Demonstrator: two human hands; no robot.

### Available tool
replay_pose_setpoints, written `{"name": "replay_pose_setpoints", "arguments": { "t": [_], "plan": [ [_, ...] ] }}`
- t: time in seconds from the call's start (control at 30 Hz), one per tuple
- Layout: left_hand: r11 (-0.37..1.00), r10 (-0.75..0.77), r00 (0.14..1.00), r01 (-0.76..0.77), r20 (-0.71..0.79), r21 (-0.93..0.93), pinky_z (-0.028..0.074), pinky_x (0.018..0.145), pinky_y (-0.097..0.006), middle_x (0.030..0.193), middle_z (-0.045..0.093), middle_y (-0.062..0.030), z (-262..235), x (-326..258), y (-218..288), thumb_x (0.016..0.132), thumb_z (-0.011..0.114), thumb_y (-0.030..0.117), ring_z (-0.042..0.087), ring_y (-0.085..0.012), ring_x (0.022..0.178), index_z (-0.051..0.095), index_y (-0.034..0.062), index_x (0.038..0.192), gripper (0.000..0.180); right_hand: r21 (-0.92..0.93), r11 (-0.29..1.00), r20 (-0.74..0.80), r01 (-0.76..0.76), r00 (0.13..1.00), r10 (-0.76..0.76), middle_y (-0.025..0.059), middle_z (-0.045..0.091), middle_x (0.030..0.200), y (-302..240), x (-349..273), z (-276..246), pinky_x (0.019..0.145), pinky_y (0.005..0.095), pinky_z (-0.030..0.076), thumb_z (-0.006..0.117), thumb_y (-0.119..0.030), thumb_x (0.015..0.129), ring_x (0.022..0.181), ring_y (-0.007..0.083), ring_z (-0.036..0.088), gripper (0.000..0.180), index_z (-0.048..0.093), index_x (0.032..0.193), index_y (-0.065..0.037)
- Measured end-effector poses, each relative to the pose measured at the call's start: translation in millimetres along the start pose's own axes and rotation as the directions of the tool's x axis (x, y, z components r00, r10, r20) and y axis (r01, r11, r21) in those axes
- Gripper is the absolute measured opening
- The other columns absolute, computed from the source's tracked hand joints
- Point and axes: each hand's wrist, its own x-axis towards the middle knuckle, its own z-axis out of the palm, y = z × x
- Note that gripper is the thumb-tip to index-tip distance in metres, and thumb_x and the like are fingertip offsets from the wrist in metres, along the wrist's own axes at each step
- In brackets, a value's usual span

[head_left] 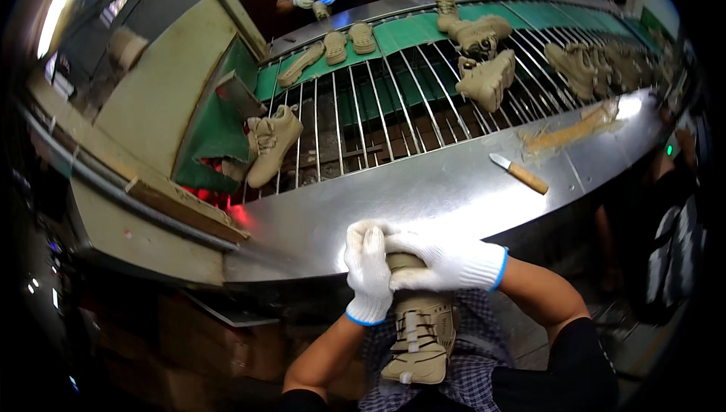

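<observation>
Both hands in white knit gloves, blue cuffs. Left hand (368, 272) and right hand (439, 261) clamped round top of tan boot (420, 329), held upright over lap, just below near edge of table (423, 193). Boot: matte suede-like upper, laced front, toe pointing down. Table: shiny curved steel. Wooden-handled knife (519, 173) lies near right edge. Behind it, wire-rod conveyor (393, 102) carries more tan boots (271, 144) and flat soles (348, 40).
</observation>
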Motion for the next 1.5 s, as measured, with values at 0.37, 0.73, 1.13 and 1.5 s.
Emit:
{"name": "replay_pose_setpoints", "arguments": {
  "t": [0.37,0.73,1.13,1.5],
  "plan": [
    [0.764,0.056,0.872,-0.351,0.487,0.541,0.062,0.096,-0.042,0.135,0.065,-0.0288,-71.8,-110.0,-48.9,0.086,0.077,0.007,0.072,-0.0392,0.116,0.055,-0.0079,0.14,0.061,0.827,0.53,-0.458,0.187,0.771,0.442,0.0185,0.071,0.111,136.3,-58.6,80.8,0.1,0.0448,0.057,0.071,-0.043,0.094,0.11,0.033,0.071,0.065,0.055,0.137,0.002],
    [0.693,0.397,0.839,-0.54,0.373,0.478,0.065,0.074,-0.041,0.125,0.069,-0.027,-68.2,-56.5,-109.7,0.083,0.062,-0.011,0.076,-0.0416,0.09,0.044,0.0004,0.152,0.072,0.637,0.771,-0.353,0.021,0.897,0.267,0.0118,0.068,0.122,57.6,-21.7,60.2,0.103,0.0351,0.051,0.073,-0.032,0.088,0.113,0.0196,0.065,0.05,0.066,0.125,0.001],
    [0.957,-0.049,0.846,-0.113,0.531,0.268,0.058,0.08,-0.038,0.1,0.073,-0.018,-47.4,-6.8,-29.9,0.11,0.056,0.033,0.073,-0.0301,0.086,0.065,-0.002,0.119,0.037,0.27,0.959,-0.175,-0.087,0.975,0.138,0.0141,0.068,0.122,34.7,-31.1,22.0,0.099,0.038,0.054,0.098,-0.043,0.072,0.114,0.0225,0.066,0.083,0.062,0.134,-0.001],
    [0.804,0.16,0.874,-0.385,0.459,0.453,0.063,0.087,-0.04,0.12,0.074,-0.0242,-40.6,-48.7,-48.9,0.102,0.067,0.026,0.076,-0.031,0.108,0.062,-0.0063,0.136,0.046,0.009,0.987,0.066,-0.16,0.985,0.159,0.0138,0.073,0.119,53.3,-19.6,-6.3,0.099,0.0383,0.054,0.082,-0.039,0.086,0.112,0.027,0.07,0.058,0.068,0.129,-0.004]
  ]
}}
